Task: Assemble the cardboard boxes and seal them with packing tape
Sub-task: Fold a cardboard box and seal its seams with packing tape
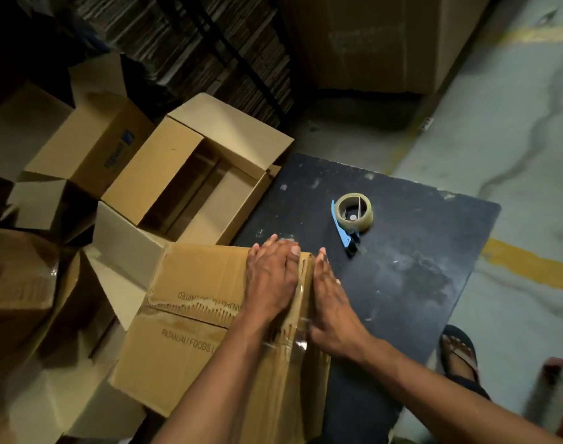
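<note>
Both hands lie flat, fingers straight, gripping nothing — the left hand [270, 283] and right hand [333, 302] press clear tape [301, 299] onto the closed cardboard box [193, 315], which rests partly on the black board [418, 267]. The tape dispenser [352, 216] lies beyond on that board.

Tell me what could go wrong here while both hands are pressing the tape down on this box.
The clear packing tape already looks wrinkled along the edge of the brown printed cardboard box, so the seal may not hold. Both the left hand and right hand press flat near that edge, and the box overhangs the dark tabletop, so it might tip. The blue tape dispenser lies loose nearby, where a shifting box could knock it.
</note>
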A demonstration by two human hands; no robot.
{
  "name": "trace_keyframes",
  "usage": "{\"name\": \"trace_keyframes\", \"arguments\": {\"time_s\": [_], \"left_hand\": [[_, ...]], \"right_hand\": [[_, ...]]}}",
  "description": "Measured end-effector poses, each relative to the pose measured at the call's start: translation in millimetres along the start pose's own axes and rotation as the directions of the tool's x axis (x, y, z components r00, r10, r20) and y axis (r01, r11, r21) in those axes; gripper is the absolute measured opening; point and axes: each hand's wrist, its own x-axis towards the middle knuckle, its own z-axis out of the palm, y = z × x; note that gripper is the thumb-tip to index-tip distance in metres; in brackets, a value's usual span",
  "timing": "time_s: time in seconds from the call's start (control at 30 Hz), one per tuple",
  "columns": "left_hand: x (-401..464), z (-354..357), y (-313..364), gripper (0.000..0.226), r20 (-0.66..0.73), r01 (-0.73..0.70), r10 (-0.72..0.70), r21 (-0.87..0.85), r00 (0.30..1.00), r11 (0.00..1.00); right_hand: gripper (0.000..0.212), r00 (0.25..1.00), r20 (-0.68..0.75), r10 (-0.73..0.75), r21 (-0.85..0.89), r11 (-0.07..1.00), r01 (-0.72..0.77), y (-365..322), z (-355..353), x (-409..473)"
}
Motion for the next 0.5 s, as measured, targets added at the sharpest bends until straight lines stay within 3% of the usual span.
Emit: {"name": "trace_keyframes", "arguments": {"time_s": [0.17, 0.23, 0.33, 0.4, 0.5], "left_hand": [[-3, 4, -3, 0.065, -0.014, -0.016, 0.016, -0.005, 1.000, 1.000], [-2, 5, -4, 0.067, -0.020, -0.024, 0.023, -0.015, 1.000, 1.000], [-2, 7, -4, 0.069, -0.032, -0.017, 0.017, -0.007, 0.999, 1.000], [-3, 7, -3, 0.071, -0.029, -0.013, 0.013, -0.006, 1.000, 1.000], [-5, 5, -2, 0.069, -0.022, -0.007, 0.007, -0.010, 1.000, 1.000]], "right_hand": [[0.117, 0.999, 0.037, 0.000, -0.126, 0.992, 0.004, -2, 7, -33], [0.112, 1.000, -0.011, -0.022, -0.088, 0.996, 0.021, 8, -3, -42], [0.104, 0.979, -0.199, 0.039, 0.046, 0.998, -0.030, 20, -10, -33], [0.100, 0.973, -0.209, 0.093, 0.114, 0.991, -0.070, 19, -5, -19], [0.098, 0.984, -0.173, 0.037, 0.085, 0.996, -0.022, 12, 17, -11]]}}
